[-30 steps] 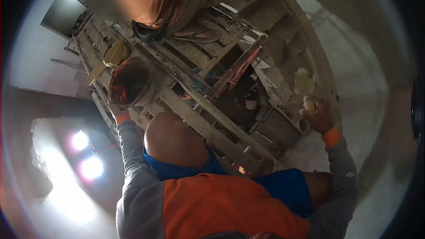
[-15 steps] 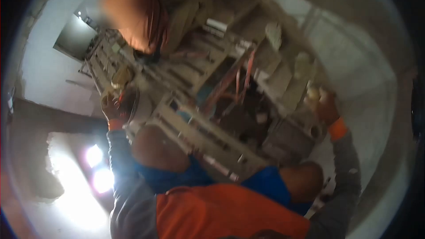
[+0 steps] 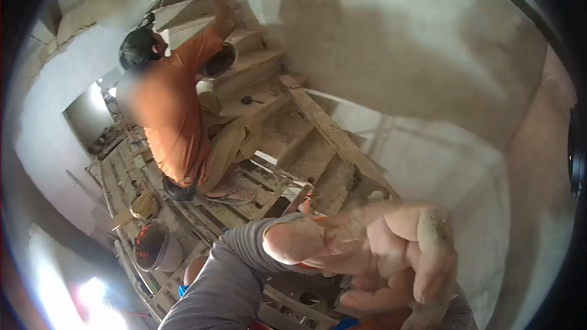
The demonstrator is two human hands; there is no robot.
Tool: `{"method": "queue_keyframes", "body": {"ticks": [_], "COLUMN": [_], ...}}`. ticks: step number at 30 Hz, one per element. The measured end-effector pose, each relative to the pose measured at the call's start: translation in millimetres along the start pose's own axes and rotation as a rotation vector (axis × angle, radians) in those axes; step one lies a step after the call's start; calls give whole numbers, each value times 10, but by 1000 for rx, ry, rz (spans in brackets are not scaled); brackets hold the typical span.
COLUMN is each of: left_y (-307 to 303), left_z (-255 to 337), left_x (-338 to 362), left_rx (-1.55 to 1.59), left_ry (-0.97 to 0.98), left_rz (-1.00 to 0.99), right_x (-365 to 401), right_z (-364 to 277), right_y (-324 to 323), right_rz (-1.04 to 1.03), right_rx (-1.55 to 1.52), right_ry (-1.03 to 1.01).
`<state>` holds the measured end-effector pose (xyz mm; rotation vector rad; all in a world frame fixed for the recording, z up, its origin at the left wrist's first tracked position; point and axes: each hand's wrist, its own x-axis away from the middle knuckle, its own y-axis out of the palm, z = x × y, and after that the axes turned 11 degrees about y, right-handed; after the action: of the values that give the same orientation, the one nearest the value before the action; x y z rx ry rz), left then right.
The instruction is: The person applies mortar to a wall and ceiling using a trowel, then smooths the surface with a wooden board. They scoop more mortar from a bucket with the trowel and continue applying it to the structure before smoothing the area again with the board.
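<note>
Your left hand (image 3: pixel 373 244) fills the lens. The grey sleeve (image 3: pixel 226 281) runs up to it from below, and the fingers (image 3: pixel 431 256) are curled over and closed in on themselves. Pale plaster (image 3: pixel 438 225) crusts the knuckles. Just under it is your right hand (image 3: pixel 370 298), fingers bent and touching the left one. Whether anything is pinched between the two, I cannot tell (too close, too blurred).

That plaster on your skin looks gritty and half dry. I'd judge it light and crumbly, and slick where it is wet, so a grip through it will be less sure.

Down to the left, well apart from both hands, the bucket (image 3: pixel 156 245) stands on the scaffold planks (image 3: pixel 202 220), dark inside, near a yellowish bundle (image 3: pixel 144 206). It looks stiff-walled and, if loaded, heavy. The rim is the place to take it, with fingers hooked over the edge.

By the stairs (image 3: pixel 257 61), a person in an orange shirt (image 3: pixel 174 116) reaches one arm up, with a round pan (image 3: pixel 219 61) beside them.
</note>
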<state>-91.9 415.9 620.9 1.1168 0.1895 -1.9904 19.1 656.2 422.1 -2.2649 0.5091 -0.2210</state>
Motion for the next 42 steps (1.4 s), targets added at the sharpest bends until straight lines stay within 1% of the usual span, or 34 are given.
{"method": "queue_keyframes", "body": {"ticks": [3, 5, 6, 9, 12, 14, 16, 17, 19, 20, 22, 24, 25, 26, 28, 29, 30, 32, 35, 36, 38, 39, 40, 42], "left_y": [-26, -18, -3, 27, 39, 25, 80, 206, 149, -81, -334, -518, -662, -805, -987, -960, -981, -1042, -881, -833, -634, -546, -441, -160], "left_z": [44, 122, 150, 252, 294, 253, 349, 474, 531, 473, 346, 201, 41, -120, -369, -483, -677, -1063, -1295, -1281, -1266, -1303, -1370, -1297], "left_x": [-141, -192, -215, -222, -44, 122, 336, 498, 672, 752, 996, 1223, 1453, 1684, 2178, 2328, 2465, 2692, 2804, 2752, 2613, 2649, 2749, 2741], "left_rx": [229, 335, 382, 493, 589, 643, 608, 560, 533, 544, 448, 227, 105, -15, -127, -97, -315, -743, -1213, -1196, -1151, -1159, -1163, -1107], "left_ry": [-31, -41, -45, -35, 48, 110, 113, 77, 151, 265, 464, 587, 547, 492, 90, -151, -259, -473, -818, -860, -940, -999, -1058, -1159], "left_rz": [-61, -95, -111, -169, -217, -238, -48, 159, 200, 35, 79, 456, 568, 675, 761, 831, 733, 492, 197, 250, 368, 397, 428, 519], "right_x": [120, 132, 174, 361, 530, 658, 725, 775, 841, 854, 921, 995, 995, 1012, 977, 963, 952, 890, 869, 825, 850, 846, 821, 863], "right_z": [76, 154, 91, -105, -446, -709, -879, -927, -985, -1003, -928, -665, -663, -580, -450, -438, -424, -410, -457, -469, -424, -446, -586, -784], "right_y": [-147, -203, -234, -292, -297, -257, -209, -163, -77, -27, 60, 155, 174, 178, 271, 313, 360, 400, 287, 263, 246, 196, 120, -82], "right_rz": [-20, 29, 49, 127, 123, 141, 139, 124, 116, 125, 104, 90, 87, 100, 125, 117, 112, 115, 94, 93, 144, 175, 242, 159], "right_rx": [-66, 9, 44, 81, 122, 120, 108, 89, 77, 79, 64, 25, 27, 92, 100, 57, 11, 11, 25, 28, 138, 193, 288, 188], "right_ry": [129, -16, -86, -32, 21, 110, 204, 264, 343, 358, 393, 421, 489, 377, 278, 307, 337, 355, 343, 329, 260, 223, 130, 243]}}
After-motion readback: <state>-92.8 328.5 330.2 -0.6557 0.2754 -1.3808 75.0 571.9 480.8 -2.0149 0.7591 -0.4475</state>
